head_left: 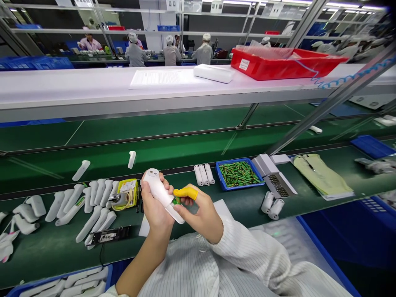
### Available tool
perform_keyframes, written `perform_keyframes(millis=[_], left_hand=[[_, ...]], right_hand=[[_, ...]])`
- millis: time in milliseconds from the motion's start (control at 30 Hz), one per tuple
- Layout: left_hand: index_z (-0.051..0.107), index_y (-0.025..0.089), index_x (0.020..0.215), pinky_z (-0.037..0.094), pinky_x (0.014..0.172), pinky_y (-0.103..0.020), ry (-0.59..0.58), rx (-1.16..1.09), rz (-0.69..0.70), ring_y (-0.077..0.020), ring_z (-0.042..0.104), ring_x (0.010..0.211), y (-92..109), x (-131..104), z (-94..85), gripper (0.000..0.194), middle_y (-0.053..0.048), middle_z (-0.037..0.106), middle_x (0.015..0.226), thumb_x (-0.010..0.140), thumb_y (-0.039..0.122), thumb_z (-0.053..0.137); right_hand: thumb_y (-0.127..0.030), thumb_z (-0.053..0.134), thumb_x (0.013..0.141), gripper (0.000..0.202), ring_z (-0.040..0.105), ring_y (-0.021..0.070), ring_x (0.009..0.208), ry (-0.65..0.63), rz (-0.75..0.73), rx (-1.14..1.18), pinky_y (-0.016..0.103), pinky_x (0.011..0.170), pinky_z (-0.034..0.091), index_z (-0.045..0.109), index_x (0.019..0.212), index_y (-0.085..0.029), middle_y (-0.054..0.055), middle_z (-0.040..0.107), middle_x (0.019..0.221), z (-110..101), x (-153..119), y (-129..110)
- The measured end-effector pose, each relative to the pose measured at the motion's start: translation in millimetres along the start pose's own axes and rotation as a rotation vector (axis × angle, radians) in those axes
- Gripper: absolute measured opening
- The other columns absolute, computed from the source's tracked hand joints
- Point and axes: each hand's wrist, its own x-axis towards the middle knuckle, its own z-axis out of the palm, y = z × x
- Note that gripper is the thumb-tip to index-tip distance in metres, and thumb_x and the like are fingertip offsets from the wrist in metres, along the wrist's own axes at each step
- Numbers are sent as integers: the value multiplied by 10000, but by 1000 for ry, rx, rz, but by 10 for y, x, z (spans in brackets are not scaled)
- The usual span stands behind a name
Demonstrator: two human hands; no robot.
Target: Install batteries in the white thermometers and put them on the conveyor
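- Left hand (156, 210): closed around a white housing (158, 186), palm beneath, thumb and fingers on opposite sides.
- White housing: held in front of the person's torso, above the counter (192, 200), tilted, with its rounded end up and to the left; two dark round marks show on that end.
- Right hand (204, 212): fingers drawn together in a pinch at the housing's lower end, about a small green piece (175, 201); how deep the piece sits cannot be told. A yellow finger cover (186, 192) sheathes the index finger.
- Blue tray (225, 188): on the counter, to the right beyond the hands, filled with a heap of green cylinders (239, 173).
- Three white tubes (204, 175): side by side, just left of the blue tray.
- Two white cylinders (272, 205): nearer the person, at the counter's right.
- Yellow tray (135, 198): left of the hands, with a metal-topped container (115, 199) at its left edge.
- White curved parts (100, 192): grouped in rows, left of the yellow tray.
- Black labelled device (111, 235): in front of these rows, partly over some parts.
- Red bin (262, 68): on the white shelf (93, 86) above.
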Motion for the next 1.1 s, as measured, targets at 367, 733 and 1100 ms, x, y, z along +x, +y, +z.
perform_keyframes(millis=[367,733,1100], left_hand=[[586,196,959,477,726,-204,83,62,182,-88,552,730,-119,94,60,310,-10,565,833,850,479,523],[653,163,1062,497,701,-234,-312,506,33,-177,602,870,-176,193,-173,386,-105,641,1080,731,354,700],[680,156,877,553,771,-337,-317,376,-344,-213,623,847,-618,728,-305,533,-68,646,830,539,555,779]], right_hand=[[-404,516,895,408,562,245,1077,15,-143,-111,409,900,476,484,1234,-180,129,598,1181,44,-138,300],[-444,475,915,319,501,87,482,-11,291,492,221,458,391,511,1074,-170,-25,572,638,-147,-66,339],[-580,300,926,483,592,92,513,-250,466,349,199,444,456,515,1026,-159,20,644,745,-273,41,901]])
